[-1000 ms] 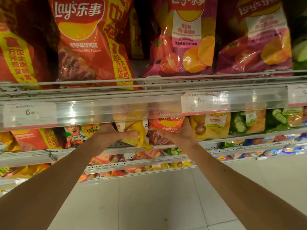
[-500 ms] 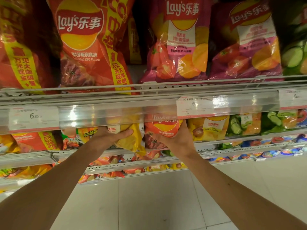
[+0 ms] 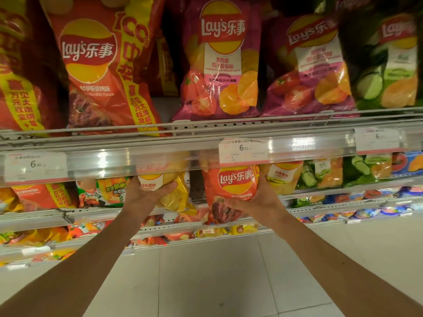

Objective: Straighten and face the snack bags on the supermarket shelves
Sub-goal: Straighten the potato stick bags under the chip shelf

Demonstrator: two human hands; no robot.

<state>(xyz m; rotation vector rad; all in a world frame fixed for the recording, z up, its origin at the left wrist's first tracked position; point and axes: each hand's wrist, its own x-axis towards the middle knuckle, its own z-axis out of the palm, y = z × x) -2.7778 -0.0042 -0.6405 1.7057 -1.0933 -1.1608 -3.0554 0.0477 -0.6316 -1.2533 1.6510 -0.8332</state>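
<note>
On the second shelf, my left hand (image 3: 146,193) grips a small yellow chip bag (image 3: 174,193), thumb across its front. My right hand (image 3: 258,197) holds a small orange-red Lay's BBQ bag (image 3: 231,188) from its right side and bottom, logo facing me. The tops of both bags are hidden behind the clear price rail (image 3: 142,161) of the shelf above. A narrow gap of bare shelf back shows between the two bags.
Large Lay's bags stand on the upper shelf: orange BBQ (image 3: 98,65), purple tomato (image 3: 222,65), green cucumber (image 3: 389,65). To the right on the second shelf are yellow (image 3: 283,177) and cucumber bags (image 3: 320,172). Lower shelves hold more snacks. Tiled floor (image 3: 206,271) lies below.
The orange-red bag has come forward and lower in my right hand, its logo now showing below the price rail. My left hand has shifted its grip on the yellow bag.
</note>
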